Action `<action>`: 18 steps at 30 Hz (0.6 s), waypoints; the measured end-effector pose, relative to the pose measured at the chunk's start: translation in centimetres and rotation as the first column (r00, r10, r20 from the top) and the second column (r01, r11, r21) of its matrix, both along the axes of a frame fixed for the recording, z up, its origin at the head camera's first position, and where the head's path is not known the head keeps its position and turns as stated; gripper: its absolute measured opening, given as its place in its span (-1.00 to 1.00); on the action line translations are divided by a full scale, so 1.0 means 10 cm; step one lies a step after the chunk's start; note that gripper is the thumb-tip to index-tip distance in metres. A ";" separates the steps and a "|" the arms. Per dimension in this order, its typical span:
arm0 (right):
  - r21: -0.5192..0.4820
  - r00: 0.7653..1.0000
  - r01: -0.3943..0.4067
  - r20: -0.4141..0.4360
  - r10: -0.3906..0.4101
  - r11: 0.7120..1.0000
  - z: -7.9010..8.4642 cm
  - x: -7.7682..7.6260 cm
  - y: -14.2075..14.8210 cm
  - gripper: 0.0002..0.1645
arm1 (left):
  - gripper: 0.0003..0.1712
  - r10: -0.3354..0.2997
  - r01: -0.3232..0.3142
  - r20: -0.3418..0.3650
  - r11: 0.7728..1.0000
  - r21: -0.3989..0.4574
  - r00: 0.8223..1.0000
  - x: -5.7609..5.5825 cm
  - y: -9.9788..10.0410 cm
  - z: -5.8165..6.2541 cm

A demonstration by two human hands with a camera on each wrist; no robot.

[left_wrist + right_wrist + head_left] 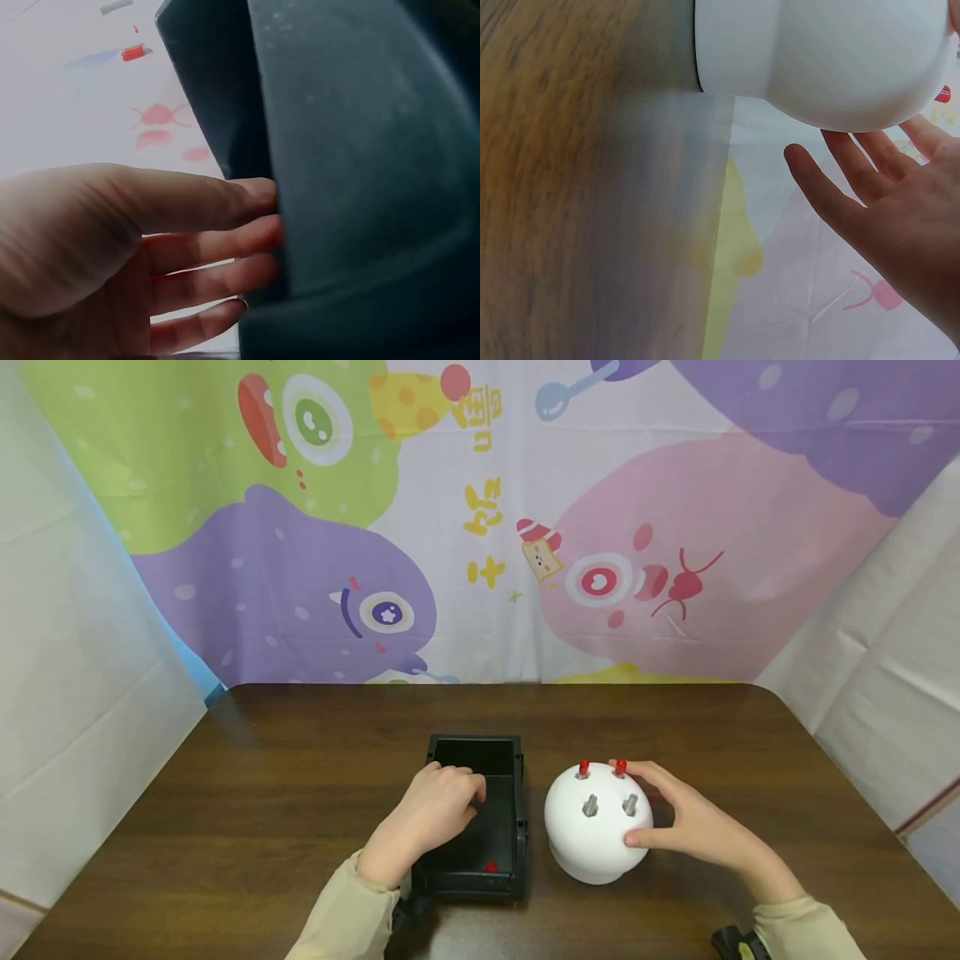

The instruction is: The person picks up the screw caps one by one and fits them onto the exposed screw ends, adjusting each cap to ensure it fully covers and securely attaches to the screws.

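Observation:
In the head view my left hand [438, 810] reaches down into a black open box [517, 843]. The left wrist view shows its thumb and fingertips [255, 191] close together against the box's dark surface [360, 150]; whether something small is between them is hidden. A small red piece [491, 866] lies at the box's near end. To the right, my right hand [693, 822] holds a white rounded body [592, 852] from its right side, thumb and fingers spread around it. On that body stand two bare grey metal posts [591, 806] and two red-tipped ones [583, 768].
Both objects stand on a dark wood-grain table [300, 760]. A printed cartoon cloth [480, 610] hangs behind the table's far edge, with white cloth [97, 693] at the sides. Dark wrist devices [738, 943] sit at the sleeves.

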State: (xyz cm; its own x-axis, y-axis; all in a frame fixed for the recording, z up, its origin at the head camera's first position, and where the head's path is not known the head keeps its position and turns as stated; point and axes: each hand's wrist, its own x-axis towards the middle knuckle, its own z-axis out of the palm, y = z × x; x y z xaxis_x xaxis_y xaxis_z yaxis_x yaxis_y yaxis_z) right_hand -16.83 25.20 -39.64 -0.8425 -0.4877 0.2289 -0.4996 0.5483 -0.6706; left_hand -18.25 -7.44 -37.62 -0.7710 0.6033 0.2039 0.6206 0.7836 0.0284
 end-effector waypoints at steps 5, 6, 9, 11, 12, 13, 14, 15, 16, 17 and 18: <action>-0.016 1.000 0.008 0.013 -0.008 1.000 0.00 0.00 0.00 -0.09 | -0.89 0.007 -0.006 0.016 0.999 -0.038 1.000 0.00 -0.02 -0.02; -0.018 1.000 0.005 0.010 -0.005 1.000 0.00 0.00 0.00 -0.09 | -0.89 0.008 -0.007 0.021 0.999 -0.046 1.000 0.01 -0.02 -0.03; -0.013 1.000 0.012 0.017 -0.011 1.000 0.00 0.00 0.00 -0.09 | -0.89 0.018 -0.016 0.030 0.997 -0.070 0.999 0.01 -0.02 -0.04; -0.010 1.000 0.008 0.012 -0.008 1.000 0.00 0.00 0.00 -0.09 | -0.88 0.021 -0.019 0.035 0.996 -0.082 0.999 0.01 -0.02 -0.04; -0.009 1.000 0.009 0.011 -0.009 1.000 0.00 -0.01 0.00 -0.09 | -0.88 0.022 -0.018 0.036 0.996 -0.086 0.999 0.02 -0.02 -0.04; -0.005 1.000 0.012 0.012 -0.012 1.000 0.00 0.00 0.00 -0.09 | -0.88 0.022 -0.018 0.036 0.996 -0.089 0.999 0.02 -0.02 -0.05; -0.002 1.000 0.010 0.007 -0.010 1.000 0.00 -0.01 0.00 -0.09 | -0.88 0.021 -0.018 0.035 0.996 -0.093 0.999 0.02 -0.02 -0.05; 0.000 1.000 0.009 0.006 -0.009 1.000 0.00 -0.01 0.00 -0.09 | -0.87 0.020 -0.016 0.035 0.995 -0.096 0.999 0.02 -0.02 -0.06; 0.001 1.000 0.009 0.004 -0.009 1.000 0.00 -0.01 0.00 -0.09 | -0.87 0.018 -0.015 0.034 0.995 -0.099 0.999 0.03 -0.02 -0.06; 0.003 1.000 0.009 0.000 -0.009 1.000 0.00 0.00 0.00 -0.10 | -0.87 0.017 -0.014 0.032 0.995 -0.099 0.999 0.03 -0.02 -0.06; 0.003 1.000 0.009 0.000 -0.009 1.000 0.00 0.00 0.00 -0.10 | -0.86 0.016 -0.013 0.031 0.995 -0.101 0.999 0.03 -0.02 -0.07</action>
State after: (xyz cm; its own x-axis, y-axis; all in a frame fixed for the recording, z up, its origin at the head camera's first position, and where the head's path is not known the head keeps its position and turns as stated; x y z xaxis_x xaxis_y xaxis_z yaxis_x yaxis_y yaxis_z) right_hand -16.86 25.22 -39.64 -0.8470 -0.4804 0.2277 -0.4945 0.5546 -0.6692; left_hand -17.93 -7.60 -38.28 -0.7848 0.6084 0.1181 0.6094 0.7922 -0.0318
